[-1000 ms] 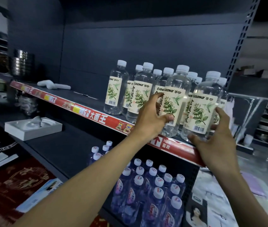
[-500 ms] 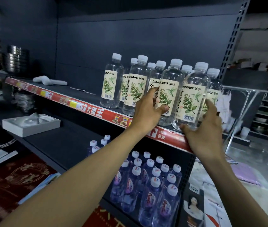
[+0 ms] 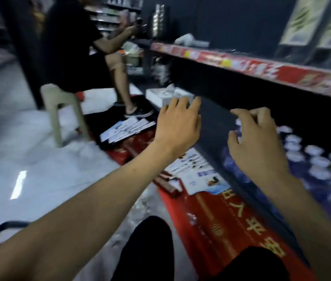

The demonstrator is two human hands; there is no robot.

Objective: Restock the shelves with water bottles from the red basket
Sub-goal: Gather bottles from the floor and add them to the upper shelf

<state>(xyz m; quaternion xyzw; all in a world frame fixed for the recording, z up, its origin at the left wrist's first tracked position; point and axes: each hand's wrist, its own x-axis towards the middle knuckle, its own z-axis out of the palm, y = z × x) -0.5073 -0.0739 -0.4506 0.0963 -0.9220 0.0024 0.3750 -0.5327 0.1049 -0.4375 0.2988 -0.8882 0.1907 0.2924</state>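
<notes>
The view is blurred from motion. My left hand (image 3: 177, 122) is empty with fingers spread, hovering in front of the lower shelf's edge. My right hand (image 3: 255, 142) is also empty, fingers loosely curled, above the blue-labelled water bottles (image 3: 312, 159) with white caps on the lower shelf. Two leaf-labelled water bottles (image 3: 318, 23) show at the top right on the upper shelf (image 3: 261, 67) with its red price strip. A dark handle and red rim of the red basket (image 3: 0, 234) peek in at the bottom left.
A person in black sits on a pale stool (image 3: 59, 106) at the left, facing the shelves. A white box (image 3: 168, 96) lies on the lower shelf. Papers (image 3: 126, 128) and a red banner (image 3: 221, 220) lie on the shiny floor. My dark-trousered knees (image 3: 150, 250) are below.
Both hands have let go of the leaf-labelled bottles on the upper shelf and dropped lower. The view has swung down and to the left, bringing the floor and basket into sight.
</notes>
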